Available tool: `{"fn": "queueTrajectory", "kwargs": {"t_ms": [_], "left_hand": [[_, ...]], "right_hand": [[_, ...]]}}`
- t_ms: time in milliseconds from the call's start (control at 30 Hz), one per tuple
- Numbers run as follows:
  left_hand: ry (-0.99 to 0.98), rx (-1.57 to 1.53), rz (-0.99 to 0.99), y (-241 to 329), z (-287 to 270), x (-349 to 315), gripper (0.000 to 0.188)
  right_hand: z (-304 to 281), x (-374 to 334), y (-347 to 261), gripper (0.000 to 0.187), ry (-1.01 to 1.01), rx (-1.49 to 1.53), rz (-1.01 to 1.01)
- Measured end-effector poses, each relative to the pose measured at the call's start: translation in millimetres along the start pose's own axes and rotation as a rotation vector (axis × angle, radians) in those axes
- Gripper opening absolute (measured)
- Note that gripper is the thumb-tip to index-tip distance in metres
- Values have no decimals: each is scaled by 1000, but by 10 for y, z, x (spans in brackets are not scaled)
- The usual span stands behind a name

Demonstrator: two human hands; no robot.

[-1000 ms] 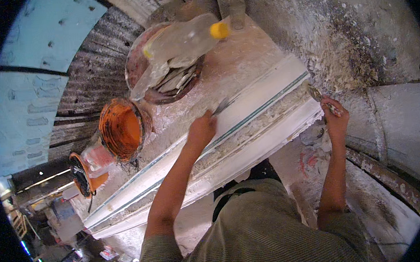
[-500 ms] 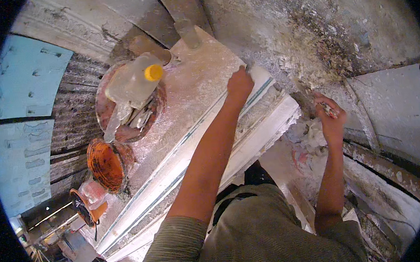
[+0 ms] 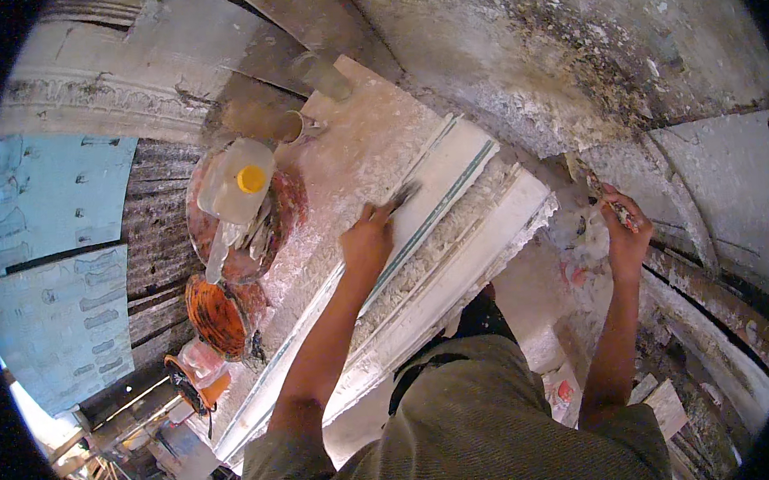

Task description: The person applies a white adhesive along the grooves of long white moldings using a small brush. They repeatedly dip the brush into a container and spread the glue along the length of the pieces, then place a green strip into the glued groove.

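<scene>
My left hand [image 3: 367, 246] is closed round a small tool [image 3: 406, 194] with a blurred grey end, brush-like or blade-like. Its end lies over the long white moulding form [image 3: 454, 150], which has blue-green lines along its length and slants across the bench. Away to the right, my right hand [image 3: 627, 234] grips a scraper [image 3: 616, 209] with a plaster-spattered handle. The scraper's flat tan end points up and left, beyond the form's far right end. A rough, plaster-crusted channel [image 3: 421, 255] runs between the form's white strips.
Along the bench [image 3: 355, 144] at left stand a translucent jug [image 3: 228, 197] with a yellow cap, a round stained basin [image 3: 289, 206], an orange bowl [image 3: 211, 314] and an orange container [image 3: 208, 391]. A spattered wall [image 3: 524, 61] closes off the far right side.
My left hand has drawn the small tool back along the form, toward me and to the left. The right hand with the scraper has shifted slightly right and down. The view has turned slightly.
</scene>
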State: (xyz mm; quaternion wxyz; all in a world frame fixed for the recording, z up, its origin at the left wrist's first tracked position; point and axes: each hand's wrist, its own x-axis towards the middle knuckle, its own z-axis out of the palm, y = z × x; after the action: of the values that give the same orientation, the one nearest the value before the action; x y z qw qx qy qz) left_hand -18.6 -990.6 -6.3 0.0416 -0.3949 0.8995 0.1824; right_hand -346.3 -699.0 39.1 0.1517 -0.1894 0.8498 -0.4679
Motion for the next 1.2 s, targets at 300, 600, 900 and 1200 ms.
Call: {"fn": "queueTrajectory", "kwargs": {"t_ms": [300, 600, 900, 1200], "left_hand": [[51, 28, 52, 862, 154, 1180, 32], [205, -613, -394, -786, -26, -1568, 32], [470, -824, -950, -1956, -253, -4373, 24], [174, -84, -445, -3498, -671, -5288, 20]], "right_hand": [[357, 13, -373, 11, -88, 111, -42], [2226, -450, -890, 21, -708, 339, -441], [2216, 1356, -620, 27, -69, -645, -737], [1835, -465, -436, 25, 53, -501, -549]]}}
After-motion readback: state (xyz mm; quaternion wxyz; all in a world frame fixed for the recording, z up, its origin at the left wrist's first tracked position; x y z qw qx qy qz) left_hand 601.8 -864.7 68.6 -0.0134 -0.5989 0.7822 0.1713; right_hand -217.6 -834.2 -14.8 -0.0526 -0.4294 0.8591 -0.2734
